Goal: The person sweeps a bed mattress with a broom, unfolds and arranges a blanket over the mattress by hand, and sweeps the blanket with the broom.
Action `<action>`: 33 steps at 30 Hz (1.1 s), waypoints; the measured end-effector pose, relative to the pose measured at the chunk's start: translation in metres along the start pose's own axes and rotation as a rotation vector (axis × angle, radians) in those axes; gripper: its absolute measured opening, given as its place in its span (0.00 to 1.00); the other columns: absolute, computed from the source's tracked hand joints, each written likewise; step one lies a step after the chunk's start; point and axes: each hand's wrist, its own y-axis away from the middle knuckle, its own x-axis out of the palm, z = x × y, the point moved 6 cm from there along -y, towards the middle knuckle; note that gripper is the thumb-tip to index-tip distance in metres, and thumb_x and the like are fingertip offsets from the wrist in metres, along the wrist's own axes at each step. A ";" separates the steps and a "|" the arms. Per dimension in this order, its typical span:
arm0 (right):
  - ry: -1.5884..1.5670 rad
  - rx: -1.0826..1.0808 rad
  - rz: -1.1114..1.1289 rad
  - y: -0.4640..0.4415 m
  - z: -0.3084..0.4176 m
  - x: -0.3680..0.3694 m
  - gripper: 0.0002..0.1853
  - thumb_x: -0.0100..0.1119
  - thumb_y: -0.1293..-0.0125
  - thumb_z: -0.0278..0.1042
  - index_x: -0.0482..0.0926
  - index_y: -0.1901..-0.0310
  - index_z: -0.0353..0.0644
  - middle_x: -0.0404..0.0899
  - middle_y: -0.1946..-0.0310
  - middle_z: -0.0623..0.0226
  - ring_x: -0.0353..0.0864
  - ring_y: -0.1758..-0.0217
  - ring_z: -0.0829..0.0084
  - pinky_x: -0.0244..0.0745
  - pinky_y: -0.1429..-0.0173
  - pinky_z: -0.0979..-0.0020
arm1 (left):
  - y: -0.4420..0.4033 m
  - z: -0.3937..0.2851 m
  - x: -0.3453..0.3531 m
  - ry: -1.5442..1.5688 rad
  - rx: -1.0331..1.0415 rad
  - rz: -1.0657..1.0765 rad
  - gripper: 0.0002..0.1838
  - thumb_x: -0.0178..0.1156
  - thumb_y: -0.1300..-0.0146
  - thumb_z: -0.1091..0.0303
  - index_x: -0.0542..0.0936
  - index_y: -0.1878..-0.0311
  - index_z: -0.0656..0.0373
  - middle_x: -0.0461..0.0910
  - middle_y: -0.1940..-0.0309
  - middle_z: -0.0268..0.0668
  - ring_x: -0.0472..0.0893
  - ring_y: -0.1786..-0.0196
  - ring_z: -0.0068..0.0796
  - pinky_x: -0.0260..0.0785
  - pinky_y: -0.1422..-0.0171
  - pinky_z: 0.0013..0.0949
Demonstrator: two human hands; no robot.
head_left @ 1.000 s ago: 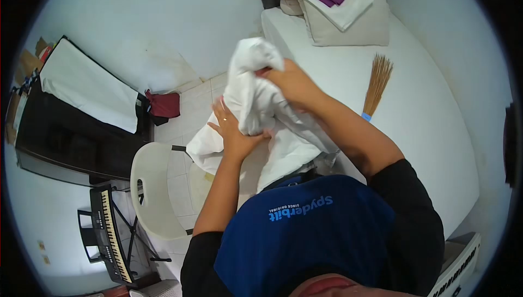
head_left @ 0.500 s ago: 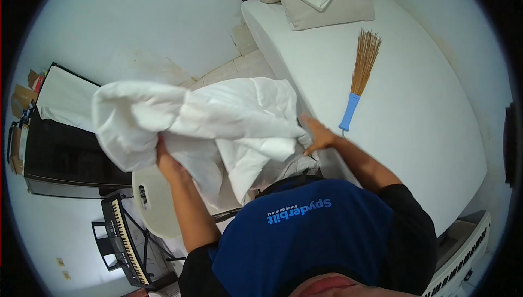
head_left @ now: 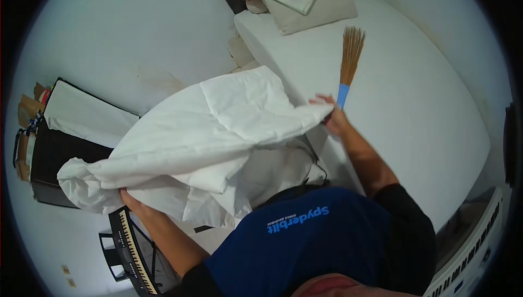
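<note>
We have a large white quilted cloth cover (head_left: 185,128) stretched between our hands, in the air before our torso and beside the near edge of the white-covered bed (head_left: 414,111). Our right hand (head_left: 336,121) has its fingers closed on a tapered corner, near the blue handle of a brown-bristled broom (head_left: 351,60) lying on the bed. Our left hand (head_left: 129,201) is under the bunched far end; its fingers are hidden by the folds, so we cannot tell whether they grip or only prop it up

We judge the cover soft and limp, padded yet light for its size, with bulk more awkward than weight. It should bend wherever we leave it unsupported, and the loose folds hanging toward our lap may slide or bunch. Nothing about it looks fragile, though its smooth face could slip from a shallow pinch. A corner or stitched edge, gathered deep into the palm, seems the surest hold, with our hands wide apart so that the middle does not sag
</note>
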 end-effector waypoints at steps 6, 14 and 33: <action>0.325 -0.070 0.173 -0.007 0.009 0.054 0.27 0.48 0.44 0.33 0.54 0.41 0.49 0.64 0.52 0.55 0.69 0.54 0.65 0.67 0.49 0.69 | -0.002 0.010 -0.031 0.120 -0.149 -0.062 0.25 0.43 0.43 0.54 0.63 0.48 0.63 0.66 0.50 0.44 0.64 0.47 0.43 0.60 0.46 0.45; 1.240 -0.523 -0.148 -0.074 -0.088 0.044 0.64 0.73 0.77 0.34 0.36 0.38 0.55 0.43 0.43 0.46 0.52 0.42 0.52 0.58 0.42 0.62 | 0.049 -0.028 -0.031 -0.112 0.168 -0.296 0.29 0.40 0.42 0.49 0.60 0.45 0.64 0.62 0.47 0.46 0.63 0.46 0.40 0.56 0.43 0.41; 0.661 -0.323 -0.085 0.069 -0.064 0.063 0.08 0.36 0.42 0.28 0.66 0.62 0.43 0.68 0.70 0.70 0.65 0.66 0.79 0.65 0.60 0.76 | 0.054 0.024 -0.128 -0.356 -0.158 -0.284 0.28 0.45 0.44 0.52 0.61 0.46 0.64 0.65 0.49 0.45 0.65 0.48 0.37 0.57 0.44 0.39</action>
